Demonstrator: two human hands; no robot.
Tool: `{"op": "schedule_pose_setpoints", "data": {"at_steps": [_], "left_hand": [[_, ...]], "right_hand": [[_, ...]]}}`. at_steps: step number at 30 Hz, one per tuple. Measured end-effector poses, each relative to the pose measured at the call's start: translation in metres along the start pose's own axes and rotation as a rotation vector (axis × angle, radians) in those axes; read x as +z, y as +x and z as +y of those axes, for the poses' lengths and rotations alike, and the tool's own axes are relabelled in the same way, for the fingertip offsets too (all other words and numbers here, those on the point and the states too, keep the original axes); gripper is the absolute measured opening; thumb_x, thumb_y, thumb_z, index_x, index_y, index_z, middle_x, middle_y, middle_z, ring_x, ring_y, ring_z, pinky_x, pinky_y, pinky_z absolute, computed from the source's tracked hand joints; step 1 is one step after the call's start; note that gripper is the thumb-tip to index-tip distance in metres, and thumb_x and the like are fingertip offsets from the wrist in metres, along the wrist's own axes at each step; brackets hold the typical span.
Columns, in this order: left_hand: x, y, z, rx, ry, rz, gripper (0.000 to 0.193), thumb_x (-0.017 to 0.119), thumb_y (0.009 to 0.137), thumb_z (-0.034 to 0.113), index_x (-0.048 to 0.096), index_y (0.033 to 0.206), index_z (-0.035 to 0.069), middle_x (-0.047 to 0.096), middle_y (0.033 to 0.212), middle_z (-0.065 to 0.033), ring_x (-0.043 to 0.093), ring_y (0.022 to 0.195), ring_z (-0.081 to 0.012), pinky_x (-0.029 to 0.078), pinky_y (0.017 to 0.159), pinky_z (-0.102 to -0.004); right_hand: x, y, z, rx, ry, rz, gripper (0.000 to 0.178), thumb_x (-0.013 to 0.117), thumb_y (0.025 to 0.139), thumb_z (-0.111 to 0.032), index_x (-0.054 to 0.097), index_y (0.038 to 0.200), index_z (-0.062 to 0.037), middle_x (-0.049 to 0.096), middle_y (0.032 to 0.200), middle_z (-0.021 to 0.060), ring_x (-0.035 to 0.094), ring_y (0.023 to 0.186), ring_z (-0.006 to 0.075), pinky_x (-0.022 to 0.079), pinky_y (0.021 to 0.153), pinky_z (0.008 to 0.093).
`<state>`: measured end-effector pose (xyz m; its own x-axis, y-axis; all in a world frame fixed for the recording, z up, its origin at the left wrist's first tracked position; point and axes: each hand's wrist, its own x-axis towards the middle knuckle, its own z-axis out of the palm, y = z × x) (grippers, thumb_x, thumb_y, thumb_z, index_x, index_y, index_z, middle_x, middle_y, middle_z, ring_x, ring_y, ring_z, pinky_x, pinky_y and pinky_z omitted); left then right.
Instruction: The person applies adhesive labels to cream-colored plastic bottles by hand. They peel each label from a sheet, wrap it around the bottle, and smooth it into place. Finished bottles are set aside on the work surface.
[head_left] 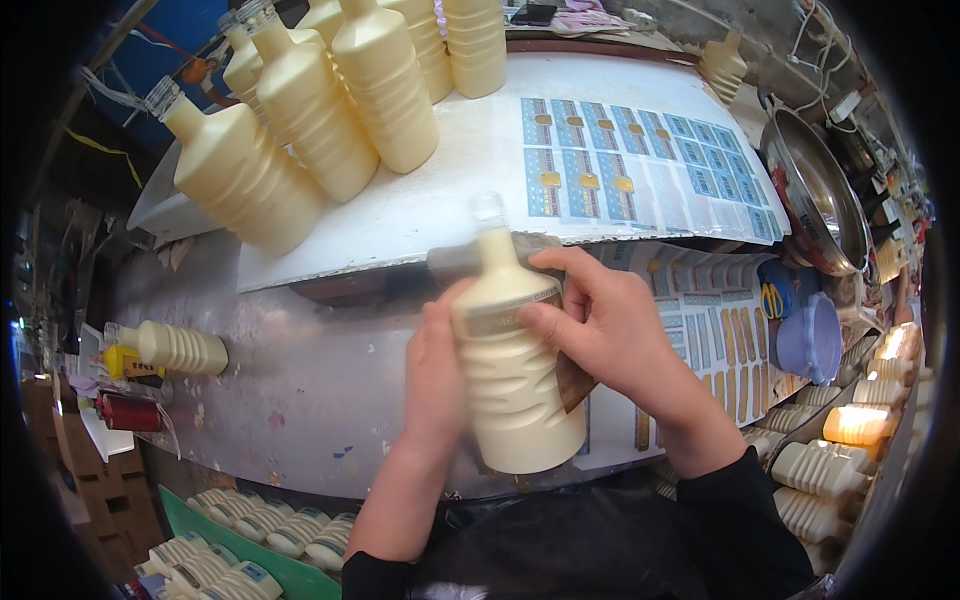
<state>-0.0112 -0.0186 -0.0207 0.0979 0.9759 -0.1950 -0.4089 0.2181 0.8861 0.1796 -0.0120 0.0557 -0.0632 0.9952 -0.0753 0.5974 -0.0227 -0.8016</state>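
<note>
A cream plastic bottle [522, 420] with a ribbed body and a clear threaded neck is in front of me, neck pointing away. My left hand [437, 370] holds its left side. A dark grey label strip [510, 312] runs across the bottle's shoulder. My right hand [610, 325] is at the strip's right end, thumb pressed on it and index finger reaching up beside the neck. The right hand's other fingers are partly hidden. Something flat and brown [574, 385] shows behind the bottle, and its kind is unclear.
Several cream bottles [300, 110] stand on the white board [470, 150] at the far left. Sheets of blue-and-gold labels [590, 160] lie on its right. Another bottle [180, 347] lies at left. At right are a metal pan [815, 190], a purple bowl [808, 338] and stacked bottles [820, 470].
</note>
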Motion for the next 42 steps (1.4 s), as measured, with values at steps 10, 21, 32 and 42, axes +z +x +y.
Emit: {"op": "schedule_pose_setpoints", "data": {"at_steps": [10, 21, 32, 42], "left_hand": [[0.005, -0.004, -0.003, -0.008, 0.107, 0.02, 0.046, 0.059, 0.105, 0.024, 0.053, 0.143, -0.002, 0.063, 0.13, -0.012, 0.061, 0.115, -0.0161, 0.05, 0.099, -0.0309], [0.009, -0.003, -0.001, 0.03, 0.062, 0.028, 0.04, 0.057, 0.106, 0.025, 0.059, 0.136, -0.002, 0.067, 0.12, -0.0084, 0.063, 0.106, -0.0125, 0.052, 0.092, -0.0288], [0.003, -0.001, -0.009, -0.004, -0.041, 0.078, 0.036, 0.048, 0.11, 0.025, 0.063, 0.131, 0.0, 0.066, 0.12, -0.0095, 0.062, 0.109, -0.0134, 0.051, 0.095, -0.0296], [0.0, 0.0, -0.01, 0.182, 0.328, 0.029, 0.034, 0.067, 0.1, 0.019, 0.059, 0.128, 0.0, 0.059, 0.123, -0.0102, 0.059, 0.114, -0.0199, 0.048, 0.1, -0.0334]], "right_hand": [[0.015, 0.006, -0.019, -0.061, -0.309, 0.059, 0.053, 0.074, 0.082, -0.048, 0.065, 0.109, -0.0028, 0.072, 0.079, 0.0218, 0.072, 0.075, 0.041, 0.057, 0.07, 0.0488], [0.022, 0.005, -0.016, -0.076, -0.329, 0.13, 0.054, 0.081, 0.08, -0.044, 0.066, 0.108, -0.0014, 0.07, 0.071, 0.0168, 0.072, 0.068, 0.0331, 0.056, 0.065, 0.0411], [0.024, 0.003, -0.015, -0.111, -0.282, 0.148, 0.044, 0.079, 0.083, -0.038, 0.068, 0.111, -0.0052, 0.063, 0.065, 0.0102, 0.064, 0.058, 0.0246, 0.049, 0.057, 0.0366], [0.01, -0.001, -0.022, 0.005, -0.224, 0.034, 0.05, 0.078, 0.081, -0.04, 0.068, 0.115, -0.0043, 0.066, 0.068, 0.0142, 0.07, 0.065, 0.0313, 0.053, 0.061, 0.0397]]}}
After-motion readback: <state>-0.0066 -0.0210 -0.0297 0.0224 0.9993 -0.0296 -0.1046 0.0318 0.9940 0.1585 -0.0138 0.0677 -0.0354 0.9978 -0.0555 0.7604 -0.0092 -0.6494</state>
